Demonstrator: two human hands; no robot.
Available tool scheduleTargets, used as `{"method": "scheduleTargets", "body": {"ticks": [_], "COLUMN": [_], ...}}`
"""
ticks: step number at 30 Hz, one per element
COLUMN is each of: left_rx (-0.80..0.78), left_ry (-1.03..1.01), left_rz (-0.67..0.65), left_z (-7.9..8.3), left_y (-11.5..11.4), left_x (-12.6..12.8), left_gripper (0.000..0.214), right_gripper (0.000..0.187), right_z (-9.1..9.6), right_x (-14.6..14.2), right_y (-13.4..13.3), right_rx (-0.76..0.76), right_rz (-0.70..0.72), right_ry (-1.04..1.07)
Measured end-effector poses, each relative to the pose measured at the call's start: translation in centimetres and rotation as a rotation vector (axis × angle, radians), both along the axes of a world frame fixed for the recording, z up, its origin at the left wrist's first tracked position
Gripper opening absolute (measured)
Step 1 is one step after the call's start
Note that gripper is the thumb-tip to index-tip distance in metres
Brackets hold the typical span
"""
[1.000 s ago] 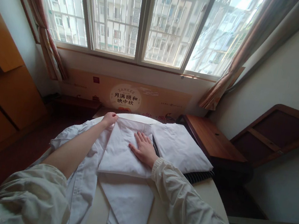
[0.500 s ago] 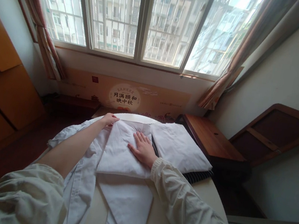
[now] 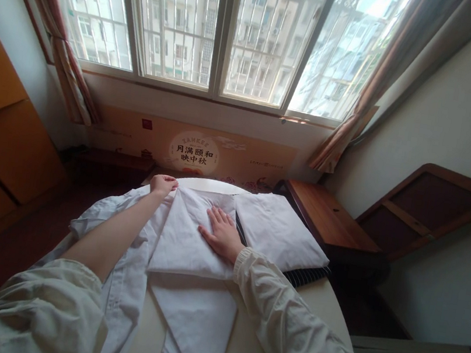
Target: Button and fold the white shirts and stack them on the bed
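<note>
A white shirt (image 3: 189, 246) lies partly folded on a pale round table (image 3: 254, 344), with a sleeve hanging toward me and its buttoned front spread out at the left. My left hand (image 3: 164, 185) pinches the cloth at the far left corner of the folded part. Pressed flat on the middle of the shirt, my right hand (image 3: 222, 232) has its fingers stretched out. Right beside it rests a folded white garment (image 3: 283, 231) on top of a dark striped cloth (image 3: 306, 277).
Beyond the table stands a low wooden desk (image 3: 335, 218) on the right, near a leaning wooden panel (image 3: 429, 211). A printed banner (image 3: 238, 156) runs below the barred window (image 3: 221, 33). Orange-brown cabinets (image 3: 0, 153) stand at the left.
My left hand has shifted slightly left, its fingers drawn together on the shirt's corner. My right hand stays flat on the cloth. The whole view has moved a little.
</note>
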State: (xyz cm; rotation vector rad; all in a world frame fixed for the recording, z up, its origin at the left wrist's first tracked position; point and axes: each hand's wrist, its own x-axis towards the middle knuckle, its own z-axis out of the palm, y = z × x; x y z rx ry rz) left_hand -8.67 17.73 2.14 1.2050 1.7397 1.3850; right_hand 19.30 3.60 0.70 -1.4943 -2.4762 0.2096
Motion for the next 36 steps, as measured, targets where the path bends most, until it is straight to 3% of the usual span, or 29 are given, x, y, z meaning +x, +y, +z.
{"method": "scheduleTargets", "body": {"ticks": [3,5,9,12,16,21,23,27,32,36], "left_rx": [0.065,0.115,0.224,0.185,0.05,-0.098,-0.022,0.236,0.206,0.232], "left_ry": [0.055,0.141,0.638,0.917,1.038,1.122,1.155,1.141,1.075,1.08], "left_rz": [0.008,-0.054,-0.433,-0.659,-0.609,-0.444,-0.449,-0.655,-0.741,-0.72], "left_z": [0.8,1.0,-0.4,-2.2,-3.0,-1.7,-1.1,-1.1,-1.9,-2.5], "left_y": [-0.4,-1.3,-4.9,-7.5,-8.2,-8.0,-9.4,-13.4,-16.2,-16.6], "left_x": [-0.1,0.4,2.5,3.6,3.3,3.3,3.9,5.8,6.7,6.1], "left_gripper": [0.026,0.029,0.049,0.068,0.081,0.082,0.079,0.084,0.084,0.084], "right_gripper": [0.085,0.085,0.086,0.086,0.088,0.097,0.098,0.079,0.066,0.065], "right_z": [-0.1,-0.2,-0.5,-0.6,-0.4,-0.4,-0.2,0.9,2.1,0.7], "right_x": [0.0,0.0,0.0,-0.1,0.2,2.2,3.0,3.1,0.6,-0.8], "right_y": [0.1,0.2,0.3,0.5,0.2,-1.7,-2.2,-0.8,3.1,4.8], "right_rx": [-0.002,-0.007,-0.001,0.004,-0.028,-0.053,-0.044,-0.025,0.051,-0.004], "right_rz": [-0.007,-0.005,0.001,0.001,-0.002,-0.014,-0.013,-0.049,-0.029,0.004], "right_ry": [0.009,0.016,0.023,0.023,0.002,-0.053,-0.071,-0.067,0.001,-0.009]}}
